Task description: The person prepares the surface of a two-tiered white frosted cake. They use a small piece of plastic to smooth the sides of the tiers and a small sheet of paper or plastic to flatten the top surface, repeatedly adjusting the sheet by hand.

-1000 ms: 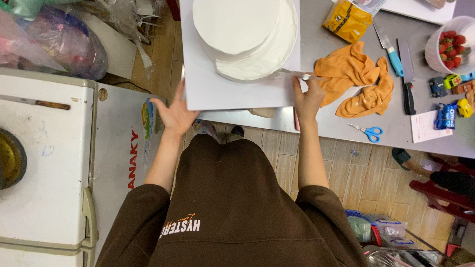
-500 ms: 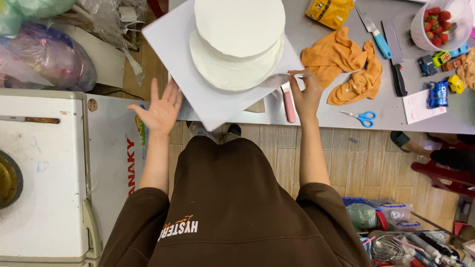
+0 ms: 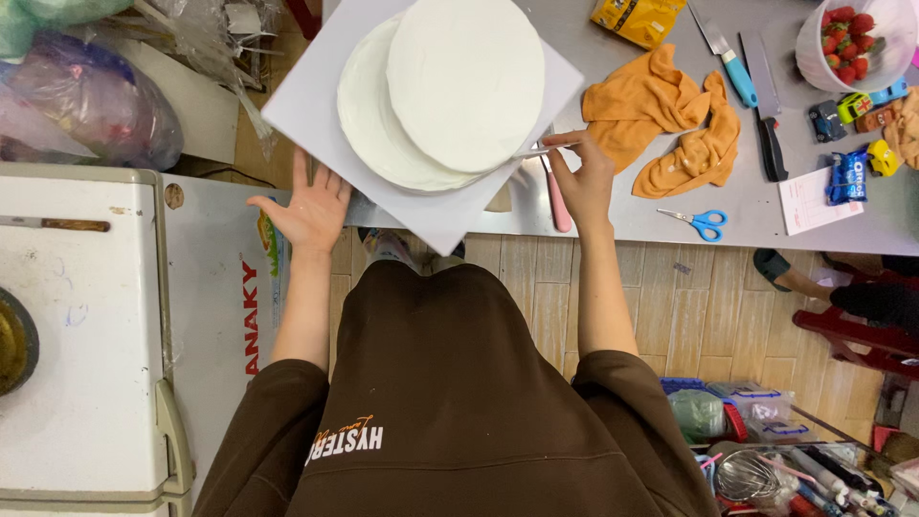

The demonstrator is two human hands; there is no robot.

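While the white cake [image 3: 450, 91] sits on its square board [image 3: 316, 105] overhanging the counter [image 3: 670, 215], I note my left hand [image 3: 304, 206] spread flat beneath the board's edge. My right hand [image 3: 579, 172] pinches a thin metal spatula [image 3: 536, 151] against the cake's side, just beside an orange cloth [image 3: 670, 120].
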